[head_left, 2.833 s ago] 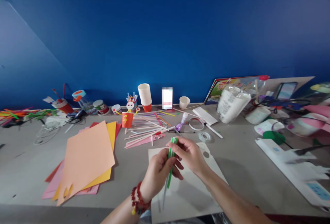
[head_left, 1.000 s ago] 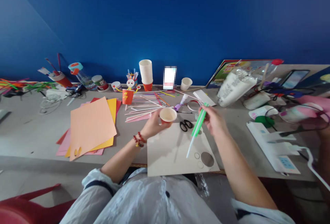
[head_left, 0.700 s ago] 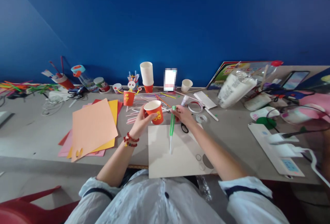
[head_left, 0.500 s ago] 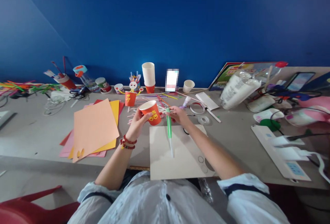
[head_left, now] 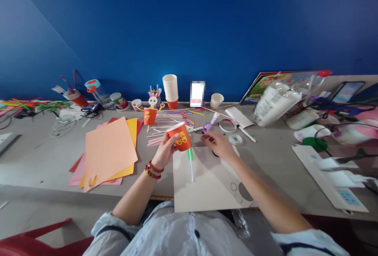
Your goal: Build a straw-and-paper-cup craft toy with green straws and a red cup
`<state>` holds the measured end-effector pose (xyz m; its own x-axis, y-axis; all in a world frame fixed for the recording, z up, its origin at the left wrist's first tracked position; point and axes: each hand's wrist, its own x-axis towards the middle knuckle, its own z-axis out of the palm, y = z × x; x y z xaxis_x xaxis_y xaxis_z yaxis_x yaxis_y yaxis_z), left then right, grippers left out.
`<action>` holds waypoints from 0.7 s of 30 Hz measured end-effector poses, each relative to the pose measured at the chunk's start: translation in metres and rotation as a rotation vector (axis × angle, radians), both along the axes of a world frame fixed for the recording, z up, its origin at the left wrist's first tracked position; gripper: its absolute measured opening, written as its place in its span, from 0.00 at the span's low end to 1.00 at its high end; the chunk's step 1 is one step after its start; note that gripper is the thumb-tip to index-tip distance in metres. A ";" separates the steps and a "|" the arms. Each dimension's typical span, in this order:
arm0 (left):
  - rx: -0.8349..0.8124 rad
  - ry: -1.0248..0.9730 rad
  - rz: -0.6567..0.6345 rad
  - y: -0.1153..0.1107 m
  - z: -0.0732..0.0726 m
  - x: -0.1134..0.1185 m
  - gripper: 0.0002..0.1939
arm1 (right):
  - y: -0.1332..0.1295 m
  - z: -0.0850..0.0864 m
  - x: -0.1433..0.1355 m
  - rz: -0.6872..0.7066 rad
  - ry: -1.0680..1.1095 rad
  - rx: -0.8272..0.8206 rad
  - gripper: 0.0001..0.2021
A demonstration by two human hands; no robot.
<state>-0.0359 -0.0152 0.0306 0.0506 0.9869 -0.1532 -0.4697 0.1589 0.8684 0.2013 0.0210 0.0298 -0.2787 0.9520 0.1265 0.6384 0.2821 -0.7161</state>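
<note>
My left hand (head_left: 168,148) grips a red paper cup (head_left: 183,140) with yellow characters, tilted, its white rim towards the upper left. Behind and below the cup show a green strip (head_left: 189,154) and a thin pale stick (head_left: 192,171) over a light board (head_left: 206,185). The cup hides their upper part, so I cannot tell what bears them. My right hand (head_left: 217,144) is a little to the right of the cup, its fingers loosely bent and apart, with nothing seen in them. Just beyond its fingertips lies a purple-and-white glue stick (head_left: 211,122).
Coloured paper sheets (head_left: 110,153) lie at the left. Several straws (head_left: 168,120) spread beyond the cup. A red cup with a rabbit face (head_left: 150,116) and stacked white cups (head_left: 170,87) stand at the back. Tape rolls (head_left: 235,140) and a power strip (head_left: 327,177) are at the right.
The red cup has moved right and slightly nearer to me, in front of the green strip. My right hand has let go of the strip and drawn away to the right.
</note>
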 end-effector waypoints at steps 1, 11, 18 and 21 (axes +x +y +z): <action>-0.015 -0.019 -0.027 -0.001 0.000 0.003 0.23 | -0.006 0.001 0.002 0.001 -0.007 0.005 0.11; -0.050 -0.077 -0.149 -0.001 0.004 0.016 0.24 | -0.026 0.005 0.011 0.004 -0.003 0.011 0.11; -0.027 -0.150 -0.183 0.003 0.004 0.021 0.22 | -0.027 0.009 0.001 0.018 0.078 0.006 0.11; -0.014 -0.162 -0.205 0.002 0.002 0.023 0.20 | -0.032 0.013 -0.012 0.032 0.191 0.006 0.14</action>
<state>-0.0126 -0.0128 0.0321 0.2745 0.9513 -0.1405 -0.5590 0.2768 0.7816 0.1898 -0.0113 0.0431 -0.2795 0.9419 0.1861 0.4815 0.3052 -0.8216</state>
